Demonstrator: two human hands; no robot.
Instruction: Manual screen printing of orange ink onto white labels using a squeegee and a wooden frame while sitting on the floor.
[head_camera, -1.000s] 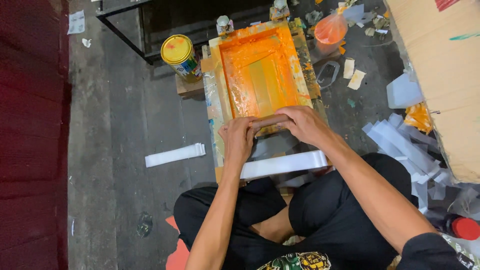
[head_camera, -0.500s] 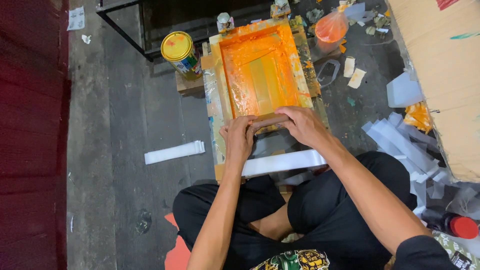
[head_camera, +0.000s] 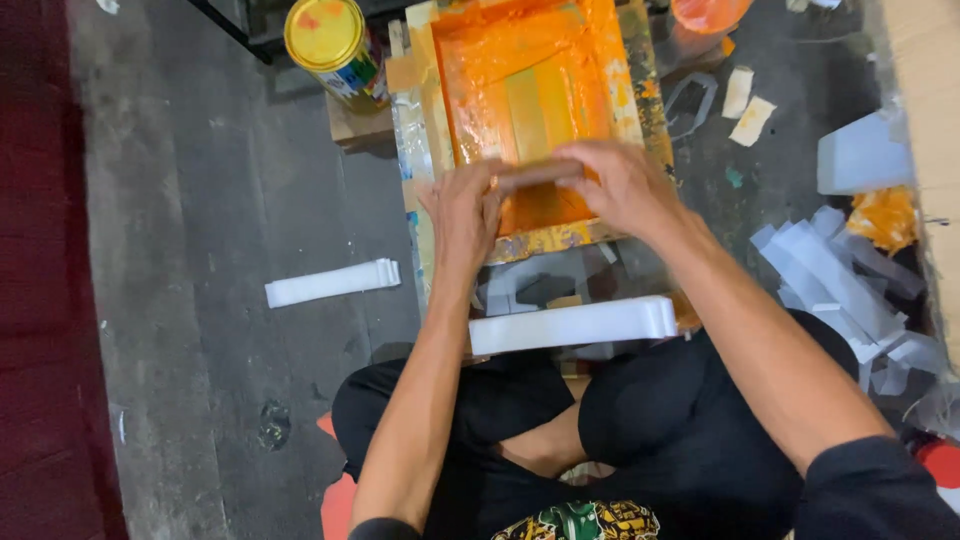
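Head view: person sits cross-legged on the floor, both hands on a squeegee (head_camera: 535, 175) lying across an orange-inked screen frame (head_camera: 640, 90). Left hand (head_camera: 462, 210) grips the squeegee's left end, fingers clenched on it; right hand (head_camera: 625, 185) clamps the right end. Squeegee sits near the frame's near edge. Judgement: the stroke goes best with even pressure from both hands, blade square to the frame and held at a steady tilt. Stack of white strips (head_camera: 572, 325) lies just below the frame; yellow-lidded tin (head_camera: 328, 38) stands to the frame's left.
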